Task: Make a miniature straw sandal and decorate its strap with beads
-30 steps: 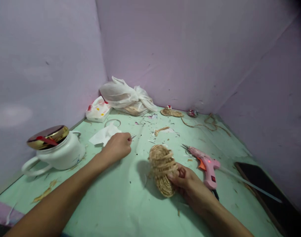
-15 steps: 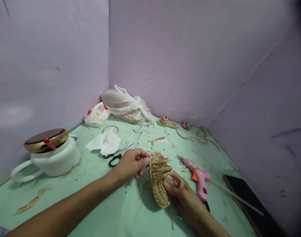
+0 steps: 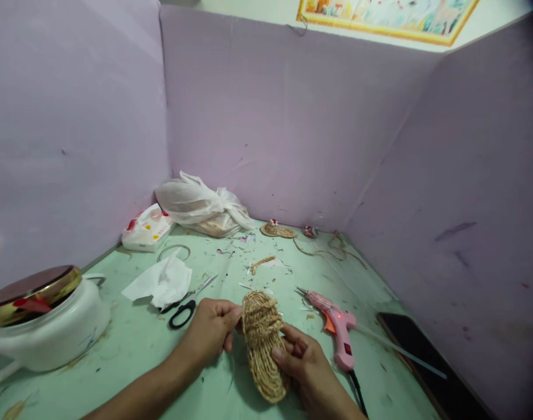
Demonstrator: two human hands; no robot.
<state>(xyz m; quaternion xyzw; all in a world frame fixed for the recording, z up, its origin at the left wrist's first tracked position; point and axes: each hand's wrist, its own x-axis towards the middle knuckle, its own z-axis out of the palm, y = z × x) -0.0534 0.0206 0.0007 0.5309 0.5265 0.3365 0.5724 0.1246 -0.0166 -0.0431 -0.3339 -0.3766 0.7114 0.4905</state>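
A small woven straw slipper (image 3: 266, 356) with a braided band across its upper half is held above the green table. My right hand (image 3: 303, 361) grips its right edge, thumb on top of the sole. At the slipper's upper left edge, my left hand (image 3: 216, 328) is closed, thumb against the forefinger; whatever lies in that pinch is too small to make out. To the right rests a pink glue gun (image 3: 336, 326) with a red light showing. Scissors (image 3: 190, 303) with black handles lie just beyond my left hand.
A white pot (image 3: 56, 332) with a gold-rimmed lid stands at left. Behind are crumpled tissue (image 3: 163, 281), a tissue pack (image 3: 147, 228), a tied plastic bag (image 3: 200, 204), another straw slipper (image 3: 277, 230) and twine (image 3: 323, 252). A dark phone (image 3: 424, 356) lies right.
The view has tilted up and shifted, showing a framed picture above the wall. The slipper has turned slightly, and its band lies flatter. Both hands remain at its edges.
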